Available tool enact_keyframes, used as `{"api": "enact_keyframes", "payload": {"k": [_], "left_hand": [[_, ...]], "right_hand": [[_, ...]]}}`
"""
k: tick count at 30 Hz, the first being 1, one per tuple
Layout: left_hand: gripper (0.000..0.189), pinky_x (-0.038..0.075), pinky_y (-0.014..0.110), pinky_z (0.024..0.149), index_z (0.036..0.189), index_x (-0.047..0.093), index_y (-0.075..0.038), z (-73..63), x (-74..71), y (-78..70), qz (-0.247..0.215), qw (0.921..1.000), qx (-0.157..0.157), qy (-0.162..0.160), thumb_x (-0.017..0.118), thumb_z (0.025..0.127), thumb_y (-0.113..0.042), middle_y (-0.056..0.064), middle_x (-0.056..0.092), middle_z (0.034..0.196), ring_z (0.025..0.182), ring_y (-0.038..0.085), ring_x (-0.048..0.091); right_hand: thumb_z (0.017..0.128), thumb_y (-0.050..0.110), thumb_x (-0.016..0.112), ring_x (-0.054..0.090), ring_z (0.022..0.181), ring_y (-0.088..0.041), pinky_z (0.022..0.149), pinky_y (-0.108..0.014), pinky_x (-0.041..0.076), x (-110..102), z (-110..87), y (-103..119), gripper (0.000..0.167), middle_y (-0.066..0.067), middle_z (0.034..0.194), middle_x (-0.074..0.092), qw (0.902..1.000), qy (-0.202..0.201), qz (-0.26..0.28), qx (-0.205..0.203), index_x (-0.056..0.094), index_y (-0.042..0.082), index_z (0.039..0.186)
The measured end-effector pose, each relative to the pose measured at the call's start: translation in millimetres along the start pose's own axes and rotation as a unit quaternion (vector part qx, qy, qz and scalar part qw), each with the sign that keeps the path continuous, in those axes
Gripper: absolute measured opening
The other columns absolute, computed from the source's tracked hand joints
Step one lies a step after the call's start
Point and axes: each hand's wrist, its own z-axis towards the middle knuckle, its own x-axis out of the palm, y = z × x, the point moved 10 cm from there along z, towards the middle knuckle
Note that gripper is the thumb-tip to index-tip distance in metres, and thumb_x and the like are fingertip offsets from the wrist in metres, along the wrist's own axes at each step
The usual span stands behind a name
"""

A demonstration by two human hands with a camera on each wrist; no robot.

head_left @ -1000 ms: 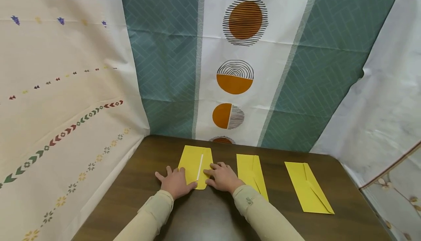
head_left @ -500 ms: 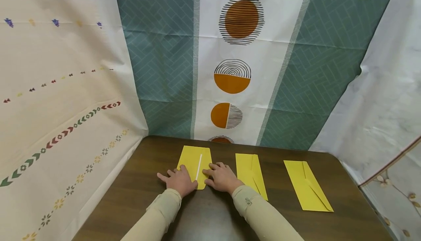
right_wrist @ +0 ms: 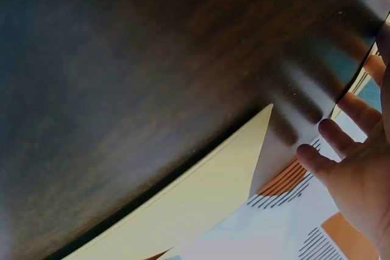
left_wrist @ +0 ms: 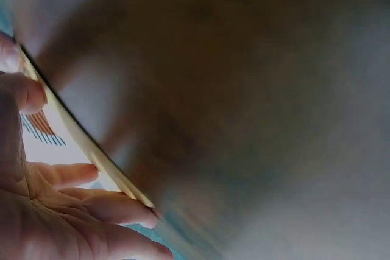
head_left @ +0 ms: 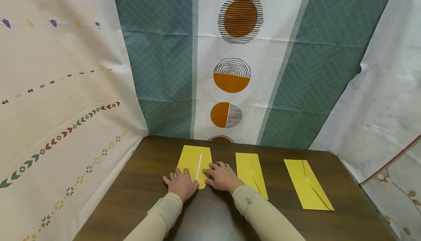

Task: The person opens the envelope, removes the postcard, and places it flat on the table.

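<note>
A yellow paper envelope [head_left: 190, 157] lies flat at the left of the table, with a white strip [head_left: 199, 164] running down it. My left hand [head_left: 182, 185] rests at its near left corner, fingers spread and thumb by the strip's near end. From low down in the left wrist view, the left fingers [left_wrist: 116, 206] lie along the pale edge of the paper [left_wrist: 73, 129]. My right hand [head_left: 222, 177] touches the envelope's right side with loosely bent fingers. The right wrist view shows that hand [right_wrist: 359, 178] with its fingers apart.
Two more yellow envelopes lie to the right: a middle one [head_left: 245, 166], partly behind my right forearm, and a far right one [head_left: 304, 184]. Patterned cloths [head_left: 164, 69] hang behind and beside the brown table [head_left: 131, 197].
My left hand has shifted a little to the right along the envelope's near edge, its fingers changing their spread. The right hand stays in place on the paper. The head view has turned slightly.
</note>
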Motion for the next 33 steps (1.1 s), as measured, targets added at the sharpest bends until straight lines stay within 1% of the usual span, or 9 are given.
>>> {"api": "enact_keyframes", "payload": {"k": [6,10,14,17,21,24,27,29,33], "left_hand": [[0.064,0.041,0.08,0.105,0.144,0.059,0.001,-5.2,4.3,-2.0,-0.013,0.9999,-0.002,0.003,0.066,0.098,-0.043,0.036,0.054,0.148,0.132,0.063,0.051],[0.065,0.039,0.08,0.107,0.146,0.056,0.003,-7.2,7.2,-3.0,-0.017,0.9998,-0.008,0.006,0.065,0.099,-0.04,0.036,0.051,0.15,0.135,0.065,0.047],[0.065,0.038,0.08,0.11,0.148,0.053,0.005,-8.5,10.6,-3.1,-0.013,0.9999,-0.009,0.004,0.063,0.101,-0.039,0.037,0.05,0.152,0.139,0.066,0.046],[0.063,0.04,0.079,0.109,0.146,0.054,0.006,-9.9,9.6,-4.2,-0.007,1.0,-0.003,-0.004,0.063,0.101,-0.037,0.038,0.051,0.151,0.137,0.067,0.048],[0.062,0.041,0.079,0.109,0.147,0.054,0.006,-10.5,8.6,-5.1,-0.001,1.0,-0.002,0.001,0.06,0.103,-0.037,0.037,0.052,0.152,0.138,0.067,0.048],[0.062,0.04,0.079,0.109,0.148,0.053,0.006,-10.3,7.7,-5.6,-0.001,1.0,-0.003,0.007,0.059,0.104,-0.036,0.036,0.051,0.152,0.138,0.066,0.048],[0.061,0.041,0.079,0.109,0.147,0.053,0.007,-9.7,7.3,-5.5,0.001,1.0,-0.001,0.004,0.059,0.104,-0.036,0.036,0.051,0.152,0.137,0.066,0.048],[0.061,0.041,0.079,0.108,0.147,0.053,0.007,-9.1,7.8,-5.2,0.004,1.0,0.001,-0.002,0.059,0.104,-0.036,0.036,0.052,0.151,0.136,0.067,0.048],[0.062,0.041,0.079,0.107,0.148,0.053,0.007,-8.4,11.3,-4.8,0.005,1.0,0.002,-0.008,0.06,0.104,-0.036,0.034,0.052,0.153,0.136,0.067,0.047]], "right_hand": [[0.107,0.05,0.06,0.054,0.147,-0.034,0.121,-0.055,0.044,-2.7,0.9,5.1,0.049,-0.01,0.156,0.061,0.9996,-0.009,-0.018,-0.018,0.062,0.029,0.151],[0.108,0.046,0.058,0.053,0.149,-0.033,0.124,-0.053,0.041,-2.4,1.3,10.1,0.053,-0.013,0.156,0.06,0.999,-0.005,-0.035,-0.029,0.055,0.026,0.157],[0.109,0.041,0.055,0.054,0.148,-0.033,0.125,-0.053,0.041,-1.7,1.8,14.3,0.055,-0.015,0.155,0.059,0.9987,-0.003,-0.039,-0.032,0.048,0.026,0.161],[0.109,0.036,0.054,0.056,0.145,-0.034,0.123,-0.053,0.042,-1.9,2.8,16.9,0.054,-0.017,0.153,0.06,0.9987,-0.009,-0.035,-0.035,0.048,0.027,0.162],[0.107,0.034,0.052,0.057,0.143,-0.034,0.122,-0.051,0.043,-0.9,5.2,17.8,0.053,-0.017,0.15,0.061,0.9988,-0.007,-0.033,-0.035,0.05,0.03,0.16],[0.107,0.035,0.052,0.057,0.143,-0.034,0.122,-0.05,0.043,1.3,7.8,16.4,0.054,-0.017,0.152,0.06,0.999,0.004,-0.035,-0.03,0.05,0.033,0.16],[0.107,0.036,0.049,0.055,0.145,-0.033,0.123,-0.05,0.043,3.4,10.5,15.0,0.054,-0.015,0.155,0.057,0.9989,0.018,-0.037,-0.022,0.048,0.037,0.161],[0.108,0.038,0.046,0.054,0.145,-0.034,0.122,-0.051,0.043,5.1,11.3,15.2,0.054,-0.013,0.158,0.055,0.9984,0.024,-0.046,-0.02,0.047,0.04,0.161],[0.109,0.043,0.041,0.056,0.14,-0.037,0.121,-0.054,0.042,6.8,13.1,19.4,0.05,-0.008,0.159,0.054,0.9963,0.016,-0.08,-0.026,0.049,0.045,0.159]]}}
